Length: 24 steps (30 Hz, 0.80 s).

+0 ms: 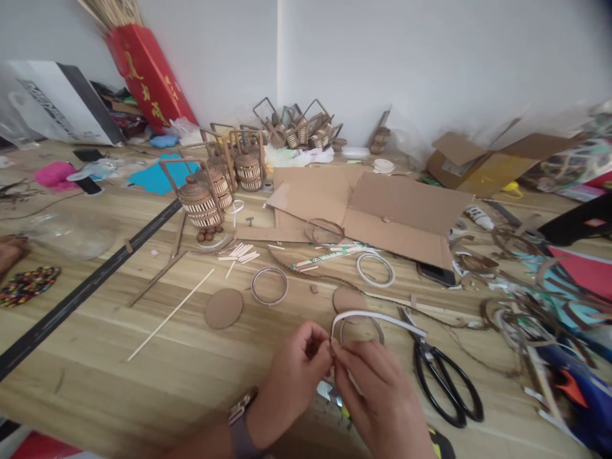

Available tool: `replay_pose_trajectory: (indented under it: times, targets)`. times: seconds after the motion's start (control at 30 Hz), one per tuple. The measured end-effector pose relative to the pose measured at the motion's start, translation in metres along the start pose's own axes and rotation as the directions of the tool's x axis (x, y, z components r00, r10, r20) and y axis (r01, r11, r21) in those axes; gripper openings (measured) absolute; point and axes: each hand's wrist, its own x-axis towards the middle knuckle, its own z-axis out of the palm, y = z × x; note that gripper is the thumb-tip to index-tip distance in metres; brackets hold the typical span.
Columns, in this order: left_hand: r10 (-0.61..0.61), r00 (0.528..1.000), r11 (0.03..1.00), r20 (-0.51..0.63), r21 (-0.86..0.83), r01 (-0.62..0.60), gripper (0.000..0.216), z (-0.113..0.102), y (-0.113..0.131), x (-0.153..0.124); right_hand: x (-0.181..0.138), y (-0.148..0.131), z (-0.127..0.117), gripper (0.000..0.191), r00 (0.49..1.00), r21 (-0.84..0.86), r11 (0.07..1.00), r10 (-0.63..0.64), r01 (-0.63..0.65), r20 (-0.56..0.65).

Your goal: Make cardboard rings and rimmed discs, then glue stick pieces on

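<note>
Together, the left hand (299, 373) and the right hand (377, 379) pinch one white strip (373, 315), fingertips meeting on its near end; the fingers partly hide that end. From there the strip rises, bends and runs off above the right hand, its far end crossing the blades of one pair of scissors (425, 350); whether it touches them I cannot tell. Two discs (224, 308) lie beyond the hands, one off to the left, one just behind the strip. Four rings (358, 269) lie about: one beside the left disc, one white, farther to the right, one brown by the cardboard (411, 204), one partly hidden behind the strip and right hand. One long stick (171, 314) lies left of the discs; the short sticks (246, 254) beyond are too jumbled to count. One phone (437, 274) lies at the cardboard's near edge. One watch (243, 405) is on the left wrist. Farther back stand baskets (198, 204), overlapping too much to number. One hand of another person (10, 252) shows at the left edge, near one beaded mat (29, 285)
</note>
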Motion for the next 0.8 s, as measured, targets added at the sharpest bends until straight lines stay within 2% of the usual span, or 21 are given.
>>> replay_pose_trajectory:
  times: [0.1,0.2,0.27,0.33,0.47,0.63,0.8]
  targets:
    - [0.021,1.0,1.0,-0.002,0.022,-0.021,0.013,-0.001,0.001,0.0,0.003,0.004,-0.003,0.017,0.998,0.105,0.993,0.051,-0.055,0.034]
    - [-0.039,0.999,0.996,0.03,-0.077,0.041,0.016,-0.001,0.007,0.002,0.003,0.009,-0.005,0.015,0.974,0.21,0.952,0.209,-0.223,0.089]
    - [-0.076,0.996,0.987,0.049,-0.139,0.082,0.019,0.0,0.011,0.003,0.003,0.011,-0.004,0.014,0.944,0.219,0.919,0.31,-0.328,0.11]
    - [-0.084,0.994,0.981,0.069,-0.168,0.094,0.021,0.001,0.013,0.003,0.003,0.012,-0.003,0.014,0.928,0.21,0.904,0.357,-0.373,0.111]
    - [-0.074,0.993,0.981,0.094,-0.173,0.09,0.021,0.002,0.014,0.001,0.005,0.014,-0.002,0.014,0.937,0.163,0.926,0.321,-0.341,0.136]
    - [-0.071,0.993,0.987,0.098,-0.139,0.084,0.017,0.002,0.013,0.0,0.008,0.02,-0.009,0.012,0.957,0.084,0.975,0.181,-0.205,0.228]
    - [-0.071,0.993,0.988,0.095,-0.129,0.083,0.016,0.002,0.009,0.0,0.007,0.021,-0.011,0.012,0.959,0.011,0.991,0.126,-0.133,0.253]
